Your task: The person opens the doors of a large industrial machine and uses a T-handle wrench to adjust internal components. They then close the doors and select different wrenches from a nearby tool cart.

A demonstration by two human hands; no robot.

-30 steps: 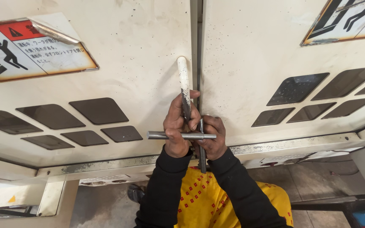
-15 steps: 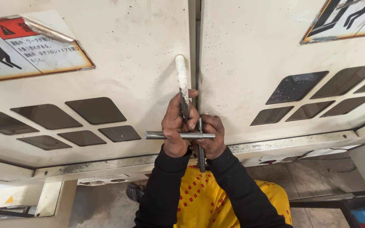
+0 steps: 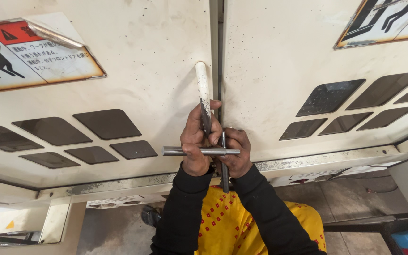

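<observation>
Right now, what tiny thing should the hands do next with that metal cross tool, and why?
Probably turn the crossbar a little. The left hand and right hand already grip the cross tool, which sits at the seam between two cream doors, beside the white handle.

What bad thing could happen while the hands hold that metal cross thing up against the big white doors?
The left hand and right hand crowd together on the cross-shaped metal key at the seam between the two cream panels. If the key slips, knuckles could bang the metal. Fingers sit right by the seam, so they might get pinched if a panel shifts. The key is held up high, so if dropped it could fall toward the person.
</observation>
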